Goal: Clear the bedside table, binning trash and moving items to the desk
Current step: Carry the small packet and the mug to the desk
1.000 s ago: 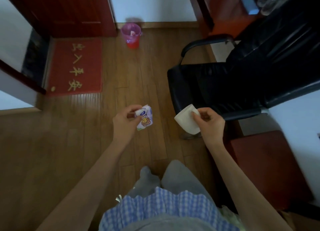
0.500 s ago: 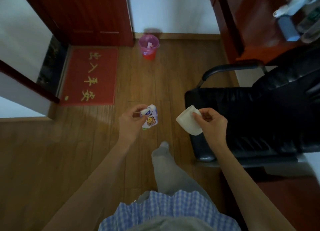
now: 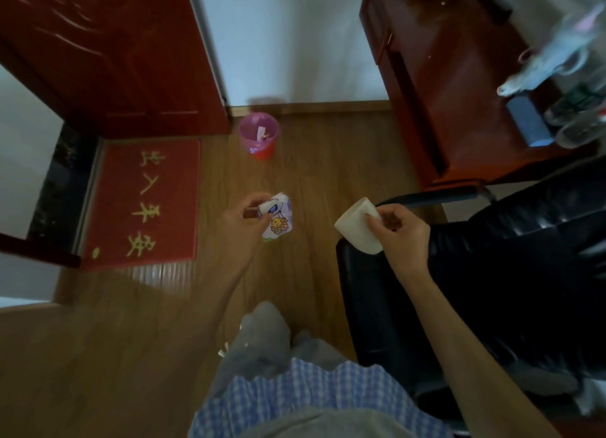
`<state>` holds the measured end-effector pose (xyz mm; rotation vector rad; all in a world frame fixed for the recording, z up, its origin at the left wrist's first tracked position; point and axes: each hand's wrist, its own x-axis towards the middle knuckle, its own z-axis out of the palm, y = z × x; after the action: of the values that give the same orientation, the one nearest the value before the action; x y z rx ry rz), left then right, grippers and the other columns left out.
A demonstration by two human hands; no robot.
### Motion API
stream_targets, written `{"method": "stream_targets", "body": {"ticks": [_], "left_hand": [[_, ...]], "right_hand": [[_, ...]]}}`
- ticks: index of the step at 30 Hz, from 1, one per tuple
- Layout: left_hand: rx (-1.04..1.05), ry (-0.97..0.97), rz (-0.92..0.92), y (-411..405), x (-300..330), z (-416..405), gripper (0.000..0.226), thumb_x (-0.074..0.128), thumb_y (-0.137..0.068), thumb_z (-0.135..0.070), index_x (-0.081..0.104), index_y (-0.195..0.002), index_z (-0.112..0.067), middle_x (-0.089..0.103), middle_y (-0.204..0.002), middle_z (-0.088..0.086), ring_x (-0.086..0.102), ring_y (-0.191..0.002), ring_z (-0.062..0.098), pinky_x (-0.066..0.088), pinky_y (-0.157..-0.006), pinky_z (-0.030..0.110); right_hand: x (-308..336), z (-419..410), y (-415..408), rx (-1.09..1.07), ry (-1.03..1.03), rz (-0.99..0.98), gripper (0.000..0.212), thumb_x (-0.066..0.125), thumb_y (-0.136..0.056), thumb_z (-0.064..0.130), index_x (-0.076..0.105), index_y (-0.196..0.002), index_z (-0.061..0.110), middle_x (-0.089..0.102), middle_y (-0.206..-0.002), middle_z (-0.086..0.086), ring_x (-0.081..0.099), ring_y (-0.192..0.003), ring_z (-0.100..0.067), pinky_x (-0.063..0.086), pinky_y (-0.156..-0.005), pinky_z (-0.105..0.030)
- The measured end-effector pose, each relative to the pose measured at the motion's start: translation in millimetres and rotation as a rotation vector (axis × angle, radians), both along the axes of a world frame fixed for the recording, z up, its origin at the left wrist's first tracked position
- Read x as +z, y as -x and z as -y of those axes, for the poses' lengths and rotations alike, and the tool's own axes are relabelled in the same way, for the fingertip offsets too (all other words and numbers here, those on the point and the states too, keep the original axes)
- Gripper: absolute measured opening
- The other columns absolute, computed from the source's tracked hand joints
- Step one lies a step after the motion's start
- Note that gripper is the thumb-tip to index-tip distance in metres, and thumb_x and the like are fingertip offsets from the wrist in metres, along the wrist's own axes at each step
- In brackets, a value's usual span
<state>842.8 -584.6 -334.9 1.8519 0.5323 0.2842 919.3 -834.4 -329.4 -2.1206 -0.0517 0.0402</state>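
- Nearest the camera, at the bottom edge of the view, a blue checked garment (image 3: pixel 295 401) is hanging over grey trouser legs (image 3: pixel 262 332), which are standing on the wooden floor (image 3: pixel 131 355).
- Above the floorboards, left of middle, the left hand (image 3: pixel 244 223) is pinching a crumpled printed wrapper (image 3: pixel 277 219) between thumb and curled fingers; the wrapper is hanging in the air, touching nothing but the hand.
- Just to its right, the right hand (image 3: pixel 398 231) is gripping a pale paper cup (image 3: pixel 359 226) with its fingers curled round the wall; the cup is lying tilted, its mouth pointing up and left, over the front edge of the chair seat.
- A black padded chair (image 3: pixel 492 273) is taking up the right side of the floor, with its armrest (image 3: pixel 439 195) showing just beyond the cup.
- On the left, a red doormat (image 3: pixel 114 208) with yellow characters is lying flat against the threshold of a dark red door (image 3: pixel 114 60).
- Farther on, a small red bin (image 3: pixel 259 137) lined with a pink bag is standing upright near the skirting board, well apart from both hands, with some scraps showing inside.
- At the far right, a reddish wooden desk (image 3: pixel 442 93) is carrying clear bottles (image 3: pixel 580 116) and a blue-grey box (image 3: pixel 528 119) near its front edge; these are too blurred to tell more.
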Motion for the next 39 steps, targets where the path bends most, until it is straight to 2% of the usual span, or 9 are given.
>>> {"method": "stream_targets", "body": {"ticks": [3, 7, 9, 12, 16, 26, 31, 35, 39], "left_hand": [[-0.008, 0.015, 0.008, -43.4, -6.2, -19.2, 0.038, 0.064, -0.079, -0.001, 0.068, -0.096, -0.034, 0.07, -0.097, -0.011, 0.065, -0.087, 0.007, 0.053, -0.067, 0.018], [-0.066, 0.032, 0.016, -110.8, -8.5, -48.9, 0.03, 0.06, -0.078, 0.008, 0.068, -0.101, -0.01, 0.068, -0.102, 0.004, 0.061, -0.081, 0.002, 0.048, -0.066, 0.008], [-0.11, 0.031, 0.023, -150.6, -11.0, -66.9, 0.03, 0.059, -0.078, 0.01, 0.067, -0.103, -0.006, 0.066, -0.104, 0.006, 0.06, -0.084, 0.005, 0.047, -0.065, 0.008], [-0.206, 0.027, 0.048, -217.4, -10.8, -95.0, 0.03, 0.06, -0.078, 0.01, 0.067, -0.1, -0.009, 0.066, -0.102, 0.004, 0.06, -0.088, 0.01, 0.049, -0.069, 0.014], [-0.316, 0.039, 0.049, -296.6, -9.5, -120.2, 0.031, 0.062, -0.08, 0.008, 0.066, -0.103, -0.01, 0.066, -0.107, 0.007, 0.062, -0.094, 0.015, 0.051, -0.071, 0.013], [-0.486, -0.027, 0.061, -448.8, -1.7, -123.0, 0.034, 0.066, -0.079, 0.003, 0.068, -0.103, -0.022, 0.068, -0.107, -0.002, 0.064, -0.095, 0.009, 0.056, -0.073, 0.022], [-0.553, -0.059, 0.081, -523.6, -0.5, -96.3, 0.031, 0.067, -0.08, -0.001, 0.068, -0.102, -0.023, 0.066, -0.104, -0.007, 0.063, -0.092, 0.003, 0.051, -0.067, 0.007], [-0.601, -0.067, 0.063, -589.2, -3.3, -67.8, 0.031, 0.067, -0.08, -0.001, 0.069, -0.105, -0.018, 0.068, -0.102, -0.005, 0.064, -0.091, 0.006, 0.05, -0.066, 0.006], [-0.642, -0.085, 0.066, -645.8, -1.0, -35.2, 0.033, 0.065, -0.078, 0.003, 0.069, -0.105, -0.014, 0.069, -0.101, -0.001, 0.063, -0.088, 0.003, 0.047, -0.068, 0.004]], "right_hand": [[-5.8, -16.8, -37.4, -0.022, 0.011, -0.028, 0.019, 0.074, -0.08, 0.026, 0.07, -0.095, 0.015, 0.068, -0.087, 0.005, 0.064, -0.082, -0.009, 0.057, -0.072, -0.03], [-9.5, -45.5, -90.7, -0.09, -0.026, -0.046, 0.015, 0.074, -0.08, 0.025, 0.07, -0.091, 0.017, 0.068, -0.085, 0.006, 0.064, -0.081, -0.011, 0.055, -0.072, -0.029], [-7.9, -61.4, -117.4, -0.15, -0.045, -0.055, 0.011, 0.075, -0.079, 0.024, 0.07, -0.088, 0.019, 0.068, -0.083, 0.007, 0.065, -0.08, -0.01, 0.054, -0.071, -0.028], [0.4, -86.2, -157.8, -0.248, -0.049, -0.061, 0.008, 0.075, -0.079, 0.022, 0.069, -0.084, 0.021, 0.068, -0.08, 0.006, 0.065, -0.077, -0.012, 0.053, -0.069, -0.026], [11.8, -110.7, -206.2, -0.333, -0.032, -0.003, 0.008, 0.074, -0.08, 0.021, 0.067, -0.082, 0.024, 0.068, -0.078, 0.007, 0.064, -0.072, -0.011, 0.052, -0.064, -0.022], [22.0, -114.9, -322.5, -0.501, 0.005, 0.034, 0.008, 0.075, -0.08, 0.026, 0.07, -0.079, 0.019, 0.068, -0.074, 0.008, 0.063, -0.07, -0.011, 0.052, -0.065, -0.026], [15.1, -94.6, -388.0, -0.557, 0.009, 0.045, 0.006, 0.076, -0.079, 0.024, 0.07, -0.078, 0.022, 0.068, -0.074, 0.009, 0.063, -0.07, -0.009, 0.052, -0.065, -0.028], [8.0, -70.0, -439.0, -0.609, 0.003, 0.035, 0.007, 0.076, -0.078, 0.024, 0.07, -0.079, 0.022, 0.068, -0.074, 0.007, 0.065, -0.072, -0.014, 0.056, -0.069, -0.036], [6.5, -42.1, -479.8, -0.644, 0.015, 0.032, 0.01, 0.076, -0.078, 0.022, 0.071, -0.084, 0.016, 0.069, -0.076, 0.005, 0.065, -0.072, -0.015, 0.057, -0.07, -0.036]]}}
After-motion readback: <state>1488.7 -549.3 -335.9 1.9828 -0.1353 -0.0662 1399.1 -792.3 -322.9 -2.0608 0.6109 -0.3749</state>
